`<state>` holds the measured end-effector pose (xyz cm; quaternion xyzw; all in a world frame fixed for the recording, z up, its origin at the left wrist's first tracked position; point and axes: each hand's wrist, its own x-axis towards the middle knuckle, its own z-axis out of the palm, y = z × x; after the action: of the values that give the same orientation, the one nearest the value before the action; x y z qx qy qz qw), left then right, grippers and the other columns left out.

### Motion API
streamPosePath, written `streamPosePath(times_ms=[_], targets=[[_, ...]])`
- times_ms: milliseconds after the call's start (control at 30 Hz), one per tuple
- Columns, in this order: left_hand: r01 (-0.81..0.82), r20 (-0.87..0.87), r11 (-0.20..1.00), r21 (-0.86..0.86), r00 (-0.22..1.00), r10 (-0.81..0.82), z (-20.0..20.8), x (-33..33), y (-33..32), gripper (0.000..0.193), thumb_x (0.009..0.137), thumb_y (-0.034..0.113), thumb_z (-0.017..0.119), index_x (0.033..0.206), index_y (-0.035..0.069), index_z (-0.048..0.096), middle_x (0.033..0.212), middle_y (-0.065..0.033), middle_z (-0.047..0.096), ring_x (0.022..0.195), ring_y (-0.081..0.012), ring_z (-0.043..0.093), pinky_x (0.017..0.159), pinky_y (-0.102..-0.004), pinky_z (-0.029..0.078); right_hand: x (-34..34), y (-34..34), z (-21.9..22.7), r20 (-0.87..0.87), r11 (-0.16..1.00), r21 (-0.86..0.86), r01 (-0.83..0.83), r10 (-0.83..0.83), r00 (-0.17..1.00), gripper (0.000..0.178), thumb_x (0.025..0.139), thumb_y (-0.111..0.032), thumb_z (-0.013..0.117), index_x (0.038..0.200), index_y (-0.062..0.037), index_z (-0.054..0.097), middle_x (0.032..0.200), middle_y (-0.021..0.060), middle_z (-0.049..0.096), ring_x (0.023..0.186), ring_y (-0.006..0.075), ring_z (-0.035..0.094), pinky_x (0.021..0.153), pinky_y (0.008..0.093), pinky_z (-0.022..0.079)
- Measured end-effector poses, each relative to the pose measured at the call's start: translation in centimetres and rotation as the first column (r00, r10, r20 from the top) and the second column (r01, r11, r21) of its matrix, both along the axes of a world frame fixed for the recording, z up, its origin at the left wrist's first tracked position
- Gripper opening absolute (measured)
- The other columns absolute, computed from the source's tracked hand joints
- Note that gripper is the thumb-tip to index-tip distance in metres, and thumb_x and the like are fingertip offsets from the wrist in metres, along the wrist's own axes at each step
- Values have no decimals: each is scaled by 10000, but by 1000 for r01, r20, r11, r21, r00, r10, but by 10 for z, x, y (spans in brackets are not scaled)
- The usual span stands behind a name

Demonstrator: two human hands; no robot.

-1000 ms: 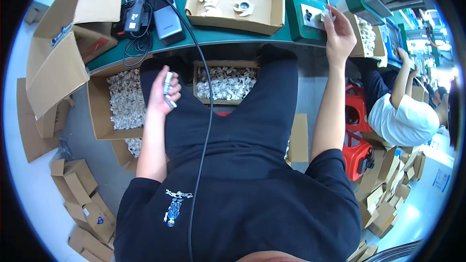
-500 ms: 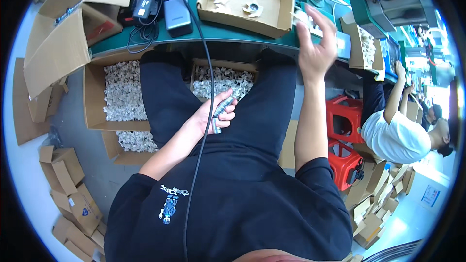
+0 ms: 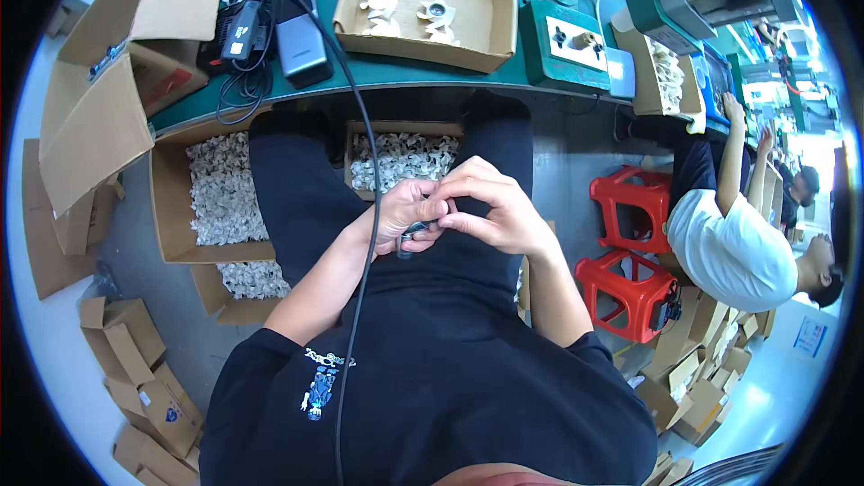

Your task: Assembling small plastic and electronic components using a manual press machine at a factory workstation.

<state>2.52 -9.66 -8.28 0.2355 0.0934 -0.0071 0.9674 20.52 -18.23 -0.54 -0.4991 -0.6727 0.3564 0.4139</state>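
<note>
Over my lap, my left hand (image 3: 400,216) is closed round a short stack of small metal rings (image 3: 415,230), mostly hidden by the fingers. My right hand (image 3: 499,207) meets it there, thumb and fingertips pinched at the stack's upper end; what they grip is covered. On the bench ahead is a shallow cardboard tray (image 3: 486,13) with several white bladed fan wheels, one of them with a dark ring in its hub (image 3: 436,11). To the tray's right stands a green press base (image 3: 567,45) with a pale fixture plate and small posts on top.
White plastic parts (image 3: 405,160) fill a box between my knees; a larger box of them (image 3: 220,189) stands left. A black cable (image 3: 367,126) hangs before me. Charger and cords (image 3: 243,31) lie on the bench. At right are red stools (image 3: 630,202) and a seated person (image 3: 729,238).
My right hand has come down from beside the press to my left hand, its fingers now pinched. More white fan wheels lie in the tray. The view has shifted slightly.
</note>
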Motion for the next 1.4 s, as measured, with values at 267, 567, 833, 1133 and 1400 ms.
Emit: streamPosePath(times_ms=[267,567,833,1133,1400], targets=[[-102,31,994,-33,994,103,11,-1,-3,325,907,325,671,917,18,565,711,-37,506,474,-78,462,360,-200,358,22,11,16,-196,989,-99,111,-129,972,241,781,-95,764,994,-11,688,930,91,646,892,225,603,815,333,478],[-216,-22,975,-48,976,215,13,-23,-12,347,942,358,602,956,14,557,699,-30,489,468,-88,470,369,-198,358,-2,21,-4,-5,995,-63,-83,83,997,210,795,-110,763,971,-18,696,915,69,631,871,171,592,770,293,479],[-206,9,977,-59,978,207,9,-25,-15,388,968,383,547,993,-4,552,707,-31,491,485,-91,446,370,-210,364,12,26,-9,-471,899,-318,303,-427,772,144,844,-70,716,962,7,689,904,56,638,752,105,599,667,244,489],[-113,-261,988,-102,962,83,-3,-7,-31,446,1023,428,396,1058,-1,509,718,-38,477,506,-108,429,370,-224,361,138,67,37,237,489,478,730,-872,429,231,823,-162,733,957,25,710,864,77,656,760,142,638,671,265,507],[-110,-314,990,-93,946,76,-9,-6,-23,411,1035,405,379,1055,14,504,700,-38,471,496,-106,420,367,-226,348,164,65,42,214,610,249,752,-792,572,290,787,-236,766,939,6,719,843,111,660,772,181,635,710,296,503]])
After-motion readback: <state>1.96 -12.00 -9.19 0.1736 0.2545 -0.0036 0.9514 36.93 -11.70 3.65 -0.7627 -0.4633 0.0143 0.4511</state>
